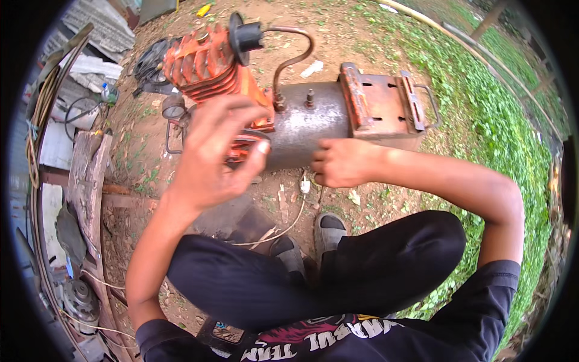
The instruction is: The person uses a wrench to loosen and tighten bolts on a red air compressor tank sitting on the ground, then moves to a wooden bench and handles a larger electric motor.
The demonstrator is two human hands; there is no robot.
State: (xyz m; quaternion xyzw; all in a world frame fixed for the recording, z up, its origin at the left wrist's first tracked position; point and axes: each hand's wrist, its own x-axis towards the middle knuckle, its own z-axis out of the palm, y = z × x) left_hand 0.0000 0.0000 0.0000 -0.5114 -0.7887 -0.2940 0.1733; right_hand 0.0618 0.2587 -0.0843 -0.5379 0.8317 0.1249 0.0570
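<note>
In front of me lies an air compressor with a grey metal tank point(310, 117) and an orange finned pump head point(202, 66). My left hand point(214, 154) is raised before the pump's lower part, slightly blurred. Its thumb and fingers are curved but apart, and I see nothing held between them. It hides part of an orange wheel point(238, 155) with a dark rim. Close to the tank's near side, my right hand point(344, 163) is closed in a fist. A thin dark thing shows just below it; what the fist holds cannot be made out.
A copper-coloured pipe point(310, 48) arches from a black round fitting point(240, 39) to the tank. An orange mounting plate point(383, 102) tops the tank's right end. A pressure gauge point(174, 107) stands left. A white plug point(305, 184) trails its cable near my feet. Wooden boards point(87, 187) lie left.
</note>
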